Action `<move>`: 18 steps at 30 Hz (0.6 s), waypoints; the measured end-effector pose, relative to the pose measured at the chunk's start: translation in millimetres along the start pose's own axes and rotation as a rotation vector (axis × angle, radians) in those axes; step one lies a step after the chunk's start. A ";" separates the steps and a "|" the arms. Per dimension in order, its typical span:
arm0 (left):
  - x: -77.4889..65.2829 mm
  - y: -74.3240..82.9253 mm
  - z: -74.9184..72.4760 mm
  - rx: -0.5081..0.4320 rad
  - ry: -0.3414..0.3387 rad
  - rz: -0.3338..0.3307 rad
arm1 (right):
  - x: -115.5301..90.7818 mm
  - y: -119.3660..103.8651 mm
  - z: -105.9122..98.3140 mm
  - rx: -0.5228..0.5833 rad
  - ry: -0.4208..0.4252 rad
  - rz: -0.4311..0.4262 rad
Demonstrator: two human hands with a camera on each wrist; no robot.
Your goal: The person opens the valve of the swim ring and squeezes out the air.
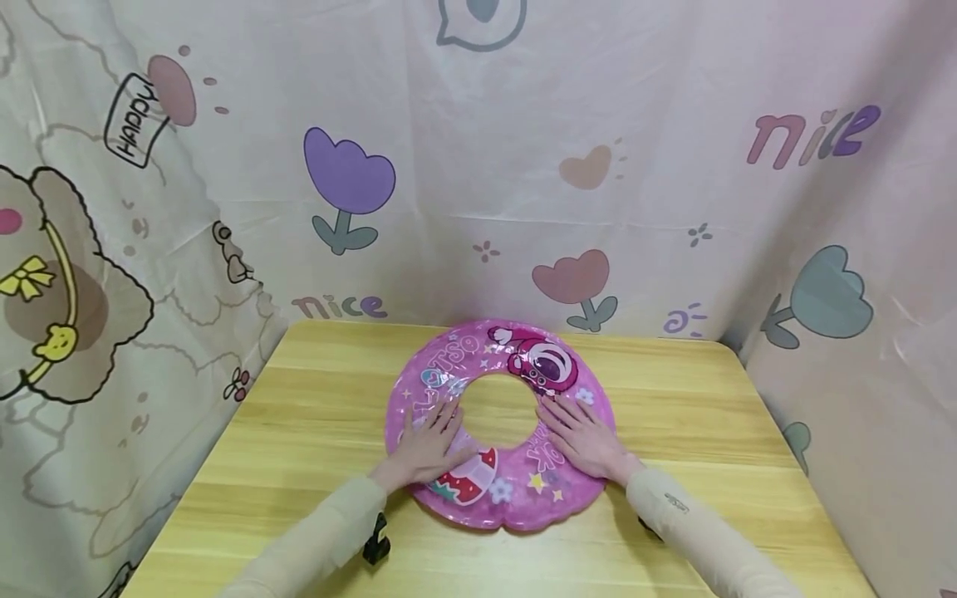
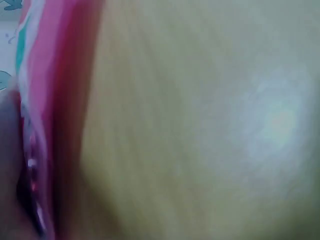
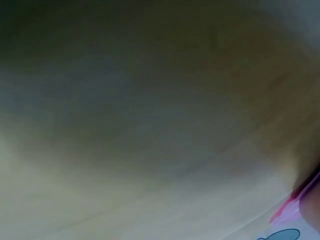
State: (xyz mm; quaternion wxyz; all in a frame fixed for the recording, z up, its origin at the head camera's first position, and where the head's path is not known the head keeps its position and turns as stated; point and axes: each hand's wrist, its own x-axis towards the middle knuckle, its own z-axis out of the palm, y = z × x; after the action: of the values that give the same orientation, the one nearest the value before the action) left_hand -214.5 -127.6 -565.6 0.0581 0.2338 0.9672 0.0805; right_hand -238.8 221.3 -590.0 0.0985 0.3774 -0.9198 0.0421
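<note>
A pink inflatable swim ring (image 1: 486,515) printed with a cartoon bear, a strawberry, stars and flowers lies flat on the wooden table, its round hole showing the tabletop. On the ring's left side rests my left hand (image 1: 426,444), palm down with fingers straight and spread. My right hand (image 1: 583,436) lies the same way on the right side, fingertips near the hole's edge below the bear print. In the left wrist view the ring's side (image 2: 42,100) runs down the left edge. Only a sliver of the ring (image 3: 287,212) shows in the right wrist view's lower corner.
The light wooden table (image 1: 695,415) reaches back to a printed fabric curtain (image 1: 463,166) with flowers and lettering. More curtain hangs along the left and right sides. A small black device (image 1: 377,541) sits at my left wrist.
</note>
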 end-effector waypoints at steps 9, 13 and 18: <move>-4.6 4.5 17.4 0.084 0.084 -0.015 | -2.3 -4.3 -5.1 0.018 -0.048 0.031; -4.7 4.2 20.7 0.092 0.095 -0.023 | -3.2 -4.7 -4.7 0.003 -0.078 0.051; -3.1 3.4 24.1 0.113 0.143 -0.018 | -4.0 -3.6 -1.9 0.020 -0.081 0.061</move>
State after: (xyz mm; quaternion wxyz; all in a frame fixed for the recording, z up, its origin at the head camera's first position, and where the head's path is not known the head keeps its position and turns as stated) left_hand -206.6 -122.9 -588.4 -0.0236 0.2215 0.9740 0.0417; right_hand -233.2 221.8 -588.9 0.0562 0.3516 -0.9337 0.0388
